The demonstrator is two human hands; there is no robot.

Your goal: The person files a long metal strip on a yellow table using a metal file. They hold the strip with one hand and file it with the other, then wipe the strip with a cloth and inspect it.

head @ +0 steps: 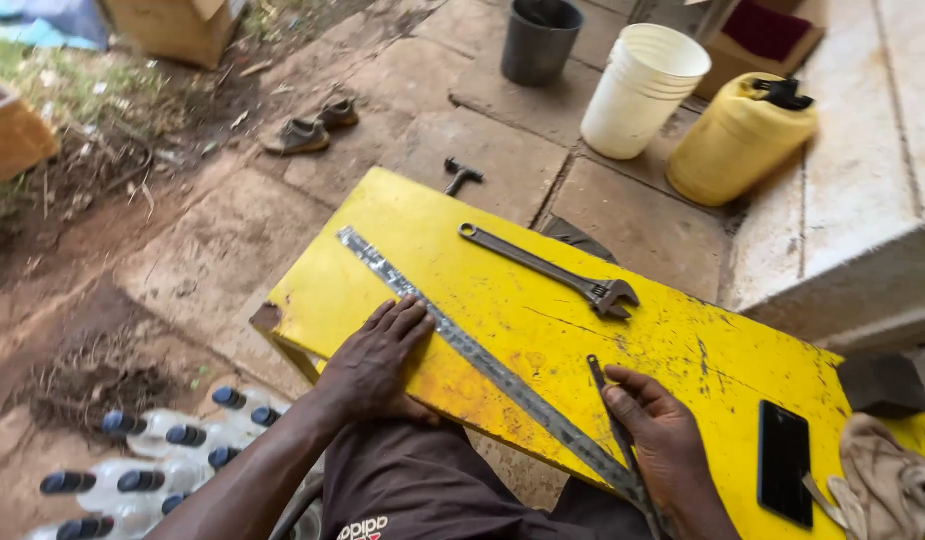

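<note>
Left hand (374,362) lies flat, fingers together, pressing the metal ruler (482,360); right hand (662,435) seemingly pinches a thin tool (607,405).

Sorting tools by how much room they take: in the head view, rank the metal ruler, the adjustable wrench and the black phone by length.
1. metal ruler, longest by far.
2. adjustable wrench.
3. black phone, shortest, though it lies nearer the camera.
</note>
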